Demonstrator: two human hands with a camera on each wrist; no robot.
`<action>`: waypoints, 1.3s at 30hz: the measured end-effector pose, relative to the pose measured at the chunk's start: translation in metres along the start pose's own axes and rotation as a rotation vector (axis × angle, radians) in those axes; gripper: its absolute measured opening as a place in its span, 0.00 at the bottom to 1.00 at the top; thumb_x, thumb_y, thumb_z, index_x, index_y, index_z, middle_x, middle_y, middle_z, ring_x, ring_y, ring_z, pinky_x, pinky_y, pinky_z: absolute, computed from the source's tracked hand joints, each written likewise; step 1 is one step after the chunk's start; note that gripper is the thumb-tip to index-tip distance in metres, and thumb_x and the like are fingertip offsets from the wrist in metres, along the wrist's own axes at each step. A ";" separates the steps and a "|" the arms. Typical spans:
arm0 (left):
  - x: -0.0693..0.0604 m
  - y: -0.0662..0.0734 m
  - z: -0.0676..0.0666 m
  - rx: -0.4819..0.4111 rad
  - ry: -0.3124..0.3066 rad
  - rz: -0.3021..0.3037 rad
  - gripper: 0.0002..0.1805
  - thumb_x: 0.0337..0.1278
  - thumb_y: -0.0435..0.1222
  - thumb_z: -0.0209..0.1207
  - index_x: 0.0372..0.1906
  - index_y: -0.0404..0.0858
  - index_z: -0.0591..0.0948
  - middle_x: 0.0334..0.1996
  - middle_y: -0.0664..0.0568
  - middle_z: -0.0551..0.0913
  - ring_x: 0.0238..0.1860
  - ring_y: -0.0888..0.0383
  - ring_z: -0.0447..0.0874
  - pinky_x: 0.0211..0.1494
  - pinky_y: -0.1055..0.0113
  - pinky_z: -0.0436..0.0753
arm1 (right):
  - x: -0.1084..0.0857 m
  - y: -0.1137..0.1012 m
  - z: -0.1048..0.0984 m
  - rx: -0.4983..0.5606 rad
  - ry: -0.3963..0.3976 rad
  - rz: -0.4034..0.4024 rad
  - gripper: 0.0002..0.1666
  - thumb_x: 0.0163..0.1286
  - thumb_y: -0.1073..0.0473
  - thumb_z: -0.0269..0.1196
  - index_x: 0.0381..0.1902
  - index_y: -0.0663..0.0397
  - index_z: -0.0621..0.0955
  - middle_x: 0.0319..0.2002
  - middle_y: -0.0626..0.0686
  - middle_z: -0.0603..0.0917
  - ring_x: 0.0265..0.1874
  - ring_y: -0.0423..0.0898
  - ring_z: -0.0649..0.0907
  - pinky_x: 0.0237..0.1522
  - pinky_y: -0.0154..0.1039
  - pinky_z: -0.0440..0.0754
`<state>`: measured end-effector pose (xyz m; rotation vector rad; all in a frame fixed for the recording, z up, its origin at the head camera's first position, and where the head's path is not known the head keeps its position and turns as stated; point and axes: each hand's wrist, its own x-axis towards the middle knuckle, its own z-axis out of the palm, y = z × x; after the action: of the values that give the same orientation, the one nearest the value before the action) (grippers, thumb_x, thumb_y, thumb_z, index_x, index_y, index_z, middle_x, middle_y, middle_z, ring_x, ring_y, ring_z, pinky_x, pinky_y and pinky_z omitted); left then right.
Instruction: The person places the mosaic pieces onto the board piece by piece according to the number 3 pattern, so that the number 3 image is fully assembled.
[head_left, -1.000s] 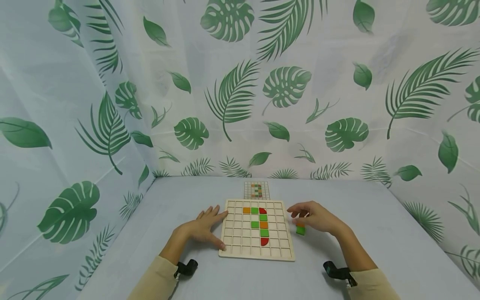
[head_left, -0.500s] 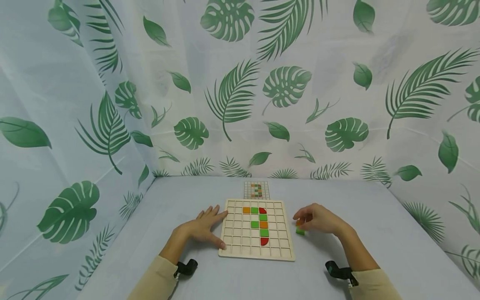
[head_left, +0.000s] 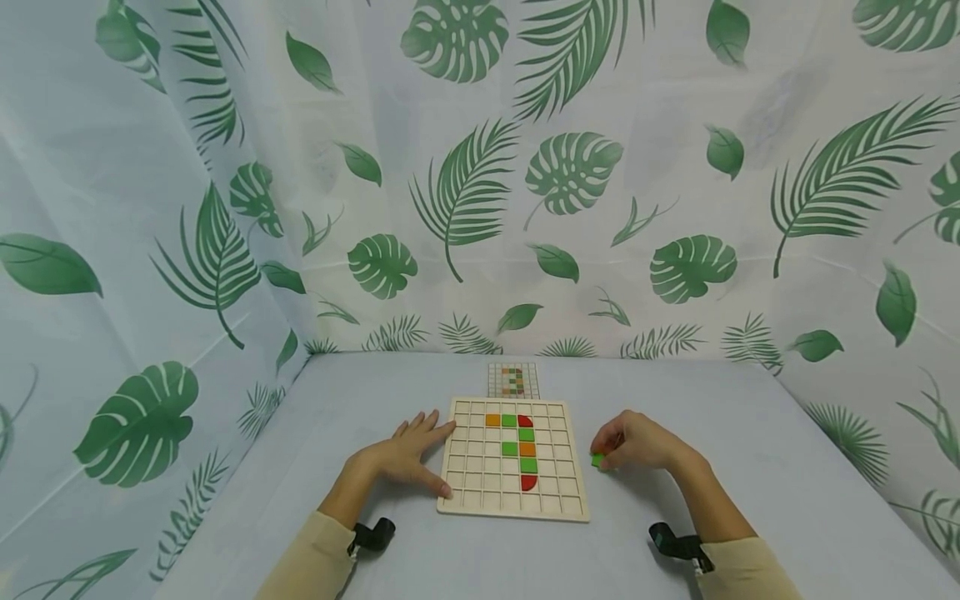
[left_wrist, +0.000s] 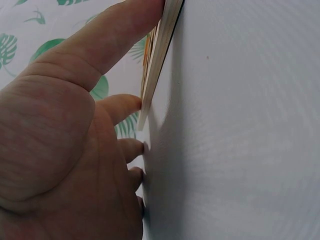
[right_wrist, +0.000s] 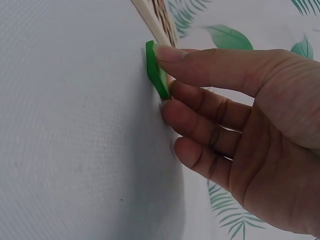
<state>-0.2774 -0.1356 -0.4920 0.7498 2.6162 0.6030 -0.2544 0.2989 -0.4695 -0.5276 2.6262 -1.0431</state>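
My left hand (head_left: 405,454) lies spread at the left side of a wooden grid board (head_left: 474,481), thumb and index fingertip touching its edge. The left wrist view shows the thumb against the board's side. Several orange, green and red tiles sit in the board's cells; two red ones have a rounded side. Right of the board, my right hand (head_left: 645,442) has its fingers bent around a small green tile (right_wrist: 156,75), the thumb pressed on it. A trace of orange shows beside the thumb in the right wrist view; the rest of that piece is hidden by the fingers.
A small card (head_left: 513,381) printed with a coloured grid pattern lies just beyond the board's far edge. The pale tabletop (head_left: 697,400) runs back to a leaf-patterned curtain (head_left: 480,217), which also hangs along the left and right.
My right hand has drawn away from the board's right edge and come down over the loose orange and green tiles; the orange one is now covered. The left hand and board stay put.
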 end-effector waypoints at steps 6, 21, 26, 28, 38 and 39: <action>0.000 0.000 0.000 -0.005 -0.002 0.005 0.67 0.41 0.68 0.73 0.85 0.51 0.54 0.85 0.39 0.41 0.86 0.38 0.32 0.85 0.38 0.39 | 0.000 0.000 0.002 -0.011 0.008 0.018 0.11 0.54 0.69 0.78 0.36 0.55 0.90 0.28 0.48 0.86 0.31 0.46 0.79 0.30 0.35 0.79; 0.001 -0.001 0.001 -0.003 -0.002 0.002 0.67 0.40 0.69 0.73 0.85 0.52 0.54 0.85 0.40 0.41 0.86 0.39 0.32 0.85 0.38 0.39 | 0.000 -0.003 0.004 -0.006 0.000 0.037 0.13 0.52 0.71 0.78 0.36 0.56 0.89 0.30 0.50 0.87 0.32 0.47 0.81 0.33 0.38 0.81; 0.001 -0.001 0.001 -0.006 -0.002 0.004 0.67 0.41 0.69 0.73 0.85 0.51 0.54 0.85 0.39 0.41 0.86 0.39 0.32 0.85 0.38 0.39 | 0.000 -0.002 0.004 -0.003 -0.015 0.040 0.13 0.52 0.70 0.78 0.35 0.55 0.89 0.30 0.50 0.86 0.32 0.47 0.80 0.33 0.38 0.81; 0.001 -0.001 0.001 -0.005 -0.003 0.005 0.67 0.41 0.68 0.73 0.85 0.51 0.54 0.85 0.39 0.41 0.86 0.39 0.32 0.85 0.38 0.39 | 0.000 -0.002 0.004 -0.002 -0.018 0.040 0.13 0.52 0.70 0.78 0.36 0.55 0.89 0.30 0.50 0.86 0.32 0.47 0.80 0.33 0.38 0.81; 0.001 0.000 0.000 -0.003 -0.005 0.003 0.66 0.42 0.68 0.73 0.85 0.52 0.54 0.85 0.39 0.41 0.86 0.38 0.32 0.85 0.38 0.39 | -0.001 -0.002 0.004 -0.008 -0.028 0.025 0.13 0.53 0.71 0.78 0.35 0.55 0.89 0.30 0.50 0.86 0.32 0.46 0.79 0.32 0.36 0.80; 0.000 0.000 0.000 -0.003 -0.005 0.000 0.66 0.42 0.68 0.73 0.85 0.52 0.54 0.85 0.39 0.41 0.86 0.39 0.32 0.85 0.38 0.39 | -0.001 -0.003 0.003 -0.010 -0.032 0.017 0.13 0.53 0.71 0.78 0.35 0.55 0.89 0.29 0.50 0.85 0.32 0.46 0.79 0.31 0.36 0.79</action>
<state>-0.2776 -0.1353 -0.4922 0.7500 2.6103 0.6045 -0.2515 0.2955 -0.4700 -0.5186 2.6043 -1.0083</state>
